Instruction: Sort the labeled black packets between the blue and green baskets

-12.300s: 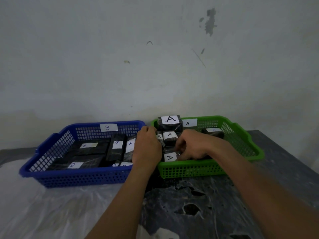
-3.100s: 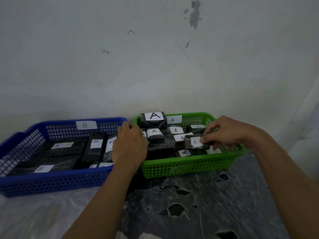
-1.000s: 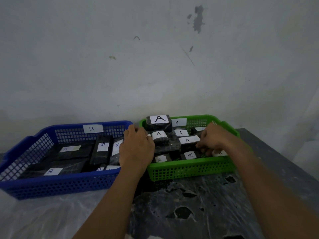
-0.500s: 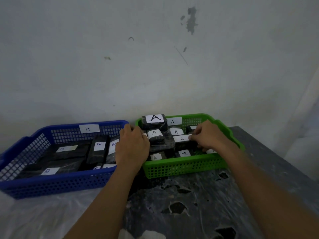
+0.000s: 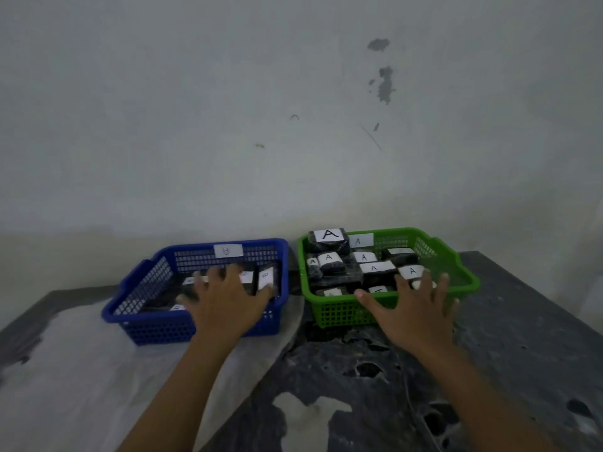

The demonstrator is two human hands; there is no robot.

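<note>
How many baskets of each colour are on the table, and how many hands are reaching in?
Blue basket: 1
Green basket: 1
Hands: 2, the left hand and the right hand
Total: 4

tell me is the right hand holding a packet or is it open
Open. The right hand has its fingers spread straight over the near rim of the green basket, with no packet gripped.
</note>
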